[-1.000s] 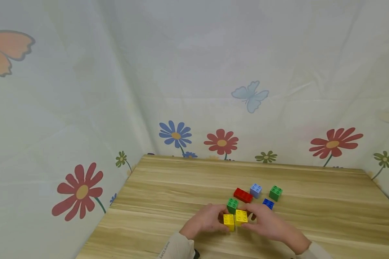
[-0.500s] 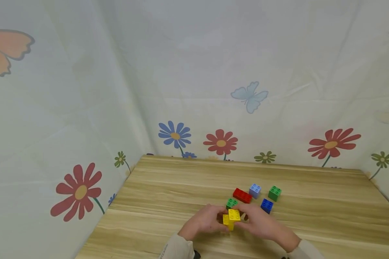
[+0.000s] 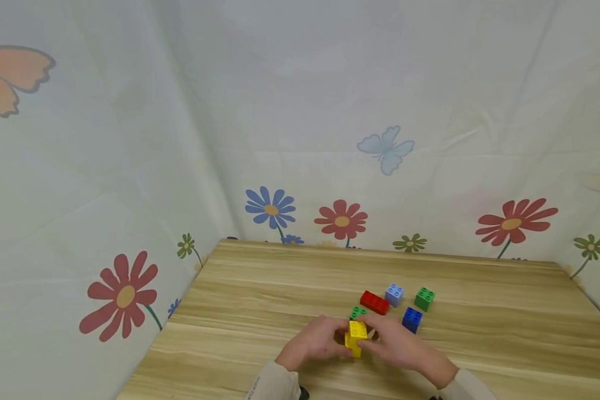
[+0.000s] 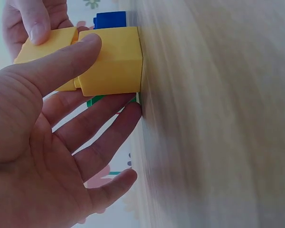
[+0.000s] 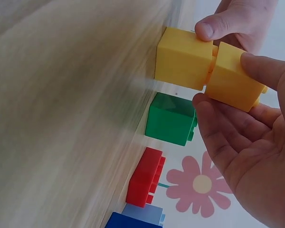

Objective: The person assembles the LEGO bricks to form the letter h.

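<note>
Presently, in the head view, we find the upper yellow brick (image 3: 358, 329) above the lower yellow brick (image 3: 356, 352), between both hands near the front of the wood-grained table (image 3: 280, 278). The right hand (image 3: 397, 341) pinches the upper; the left hand (image 3: 322, 338) grips the lower, presumably to steady it. Just behind lies the near green brick (image 3: 358, 313), then the long red brick (image 3: 374, 302) beside the light blue brick (image 3: 394, 294); the dark blue brick (image 3: 412, 319) and far green brick (image 3: 424, 299) sit to the right, studs up.

From the left wrist, we note the thumb flat on the lower brick's smooth face, fingers opposite, little finger free. The lower brick rests on the table, which we judge serves as a firm base. Its material looks like matt moulded plastic, cube-like with crisp edges.

From the right wrist, we see thumb and fingertips on opposite faces of the upper brick. It leans slightly; rounded studs show in the gap, so we judge the pair not fully seated.
</note>
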A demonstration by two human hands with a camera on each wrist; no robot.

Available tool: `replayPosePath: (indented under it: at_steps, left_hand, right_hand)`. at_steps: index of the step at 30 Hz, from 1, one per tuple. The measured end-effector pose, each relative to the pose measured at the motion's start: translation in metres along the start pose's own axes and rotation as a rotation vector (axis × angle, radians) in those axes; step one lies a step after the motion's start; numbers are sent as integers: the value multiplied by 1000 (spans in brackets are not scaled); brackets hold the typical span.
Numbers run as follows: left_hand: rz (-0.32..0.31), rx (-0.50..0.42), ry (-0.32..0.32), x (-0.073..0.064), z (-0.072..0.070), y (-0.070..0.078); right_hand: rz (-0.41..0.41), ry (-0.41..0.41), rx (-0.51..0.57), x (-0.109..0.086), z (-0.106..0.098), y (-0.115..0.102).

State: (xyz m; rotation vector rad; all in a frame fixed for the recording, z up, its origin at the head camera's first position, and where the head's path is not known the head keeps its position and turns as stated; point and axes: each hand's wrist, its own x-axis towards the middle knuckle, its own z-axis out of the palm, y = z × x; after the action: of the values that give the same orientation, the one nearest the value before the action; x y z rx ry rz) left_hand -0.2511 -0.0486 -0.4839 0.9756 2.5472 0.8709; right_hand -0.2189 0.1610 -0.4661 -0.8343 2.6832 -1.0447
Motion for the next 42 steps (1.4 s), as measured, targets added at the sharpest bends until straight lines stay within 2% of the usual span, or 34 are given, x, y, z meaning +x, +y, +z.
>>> replayPosePath:
  at_steps: [12,20,42]
  left_hand:
    - [0,-4,1,-1,0,2]
    - [-24,-29,-10,1,1,-1]
    - [-29,-14,-20,2,0,-3]
  right_hand:
    - [-12,-25,-14,3,0,0]
    - [-58,-32,0,3,-1,-2]
    - [-36,-94,-45,11,-5,-8]
